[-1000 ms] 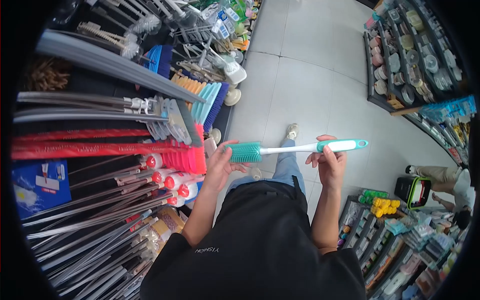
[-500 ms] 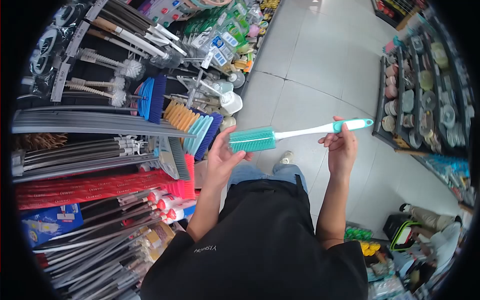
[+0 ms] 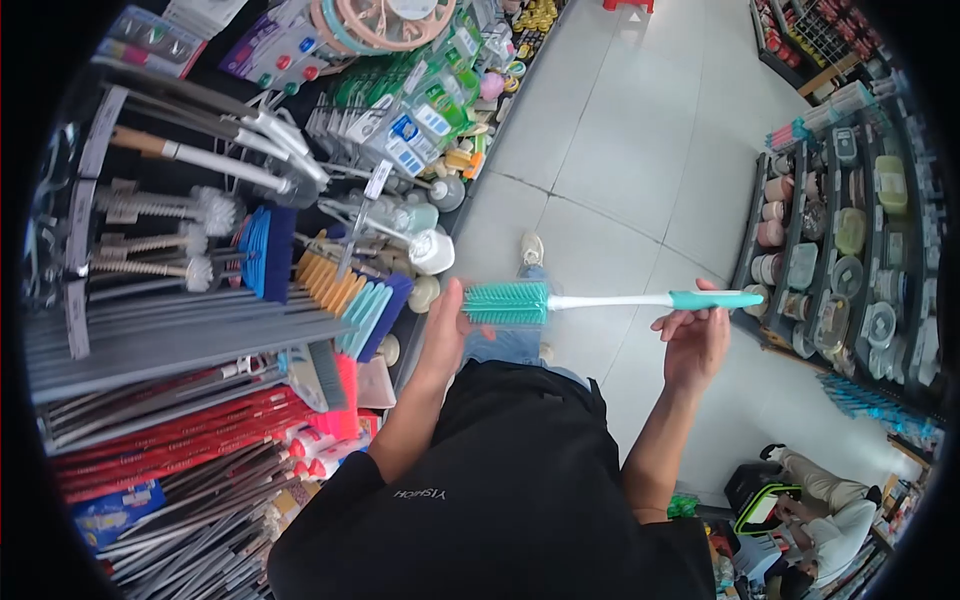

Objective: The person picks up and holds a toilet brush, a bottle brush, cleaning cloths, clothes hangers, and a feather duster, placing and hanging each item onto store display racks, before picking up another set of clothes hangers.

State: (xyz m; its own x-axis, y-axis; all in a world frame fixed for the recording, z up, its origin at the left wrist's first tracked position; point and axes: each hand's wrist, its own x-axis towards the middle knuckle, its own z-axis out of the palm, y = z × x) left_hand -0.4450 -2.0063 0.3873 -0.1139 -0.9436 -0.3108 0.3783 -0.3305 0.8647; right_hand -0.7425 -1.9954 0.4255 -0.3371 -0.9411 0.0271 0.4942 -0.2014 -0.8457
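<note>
We hold a brush level across the aisle, off the rack and in both hands, its clear cover on
Our left hand cups the covered bristle end near the rack's aisle-side edge, how firmly we cannot tell; our right hand pinches the handle between thumb and curled fingers, above the floor
</note>
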